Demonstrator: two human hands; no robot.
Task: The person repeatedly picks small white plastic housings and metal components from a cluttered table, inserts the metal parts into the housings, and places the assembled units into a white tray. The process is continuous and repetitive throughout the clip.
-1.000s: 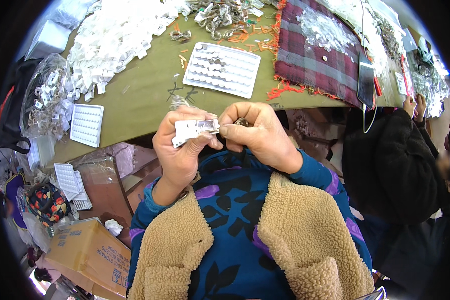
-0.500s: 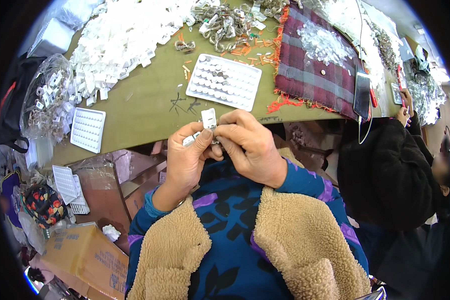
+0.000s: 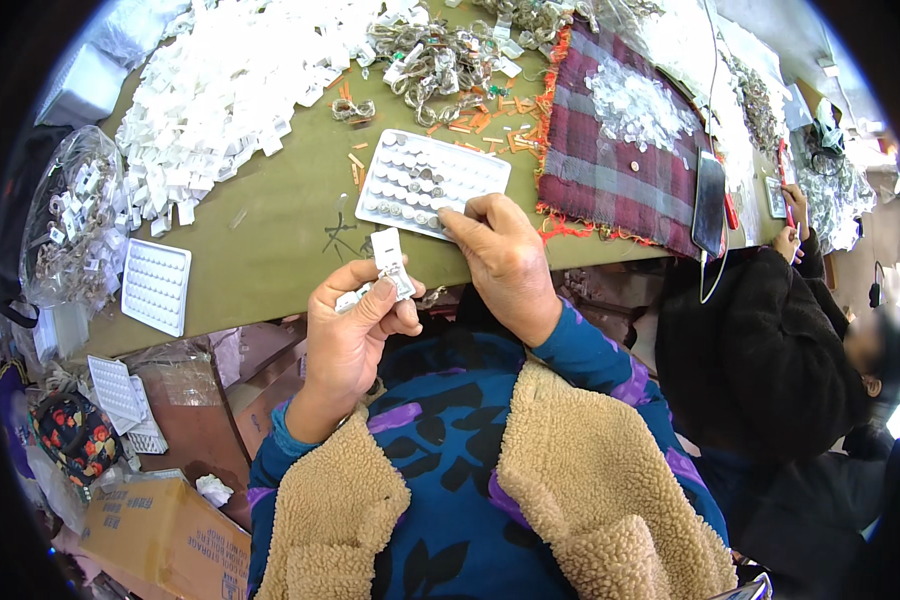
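Since the earlier frame, the right hand point(image 3: 510, 265) has moved away from the left hand point(image 3: 348, 335) and has come to the white tray point(image 3: 372, 170), by which we give all places. We see the left hand before the near left corner of the tray, gripping a white plastic piece point(image 3: 390, 262) between thumb and fingers; this piece is apart from the tray. With thumb and forefinger brought together, the right hand is at the near edge of the tray, close to the small round discs point(image 3: 395, 209) there; whether it pinches one, we cannot tell.

To the left of the tray, well apart, we find a second tray point(image 3: 184, 290) lying on the green table point(image 3: 270, 250). Just beyond the tray are scattered orange strips point(image 3: 480, 122). On its right we notice a checked cloth point(image 3: 590, 180), and farther right a dark phone point(image 3: 709, 205). Behind the tray lies a tangle of wires point(image 3: 435, 60), and behind it to the left we see a big heap of white pieces point(image 3: 220, 100).
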